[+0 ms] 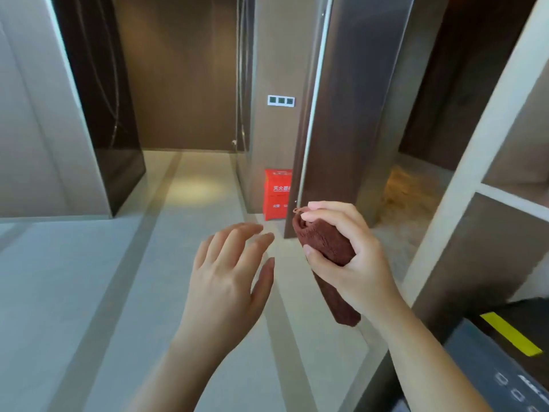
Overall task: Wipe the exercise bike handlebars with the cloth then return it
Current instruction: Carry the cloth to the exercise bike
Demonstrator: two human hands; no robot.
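Observation:
A dark reddish-brown cloth [328,242], folded into a long roll, hangs from my right hand [350,257], which is closed around its upper part with thumb and forefinger pinching a small loop at the top. My left hand [228,275] floats just to the left of the cloth, fingers spread and holding nothing, a short gap away from it. No exercise bike handlebars are in view.
A brown metal-clad column [335,114] stands just beyond the cloth, with a red fire-equipment box [276,194] at its foot. Open shelving [487,191] rises at the right. A dark machine console with a yellow stripe [511,334] fills the lower right corner. Grey floor [89,278] stretches left.

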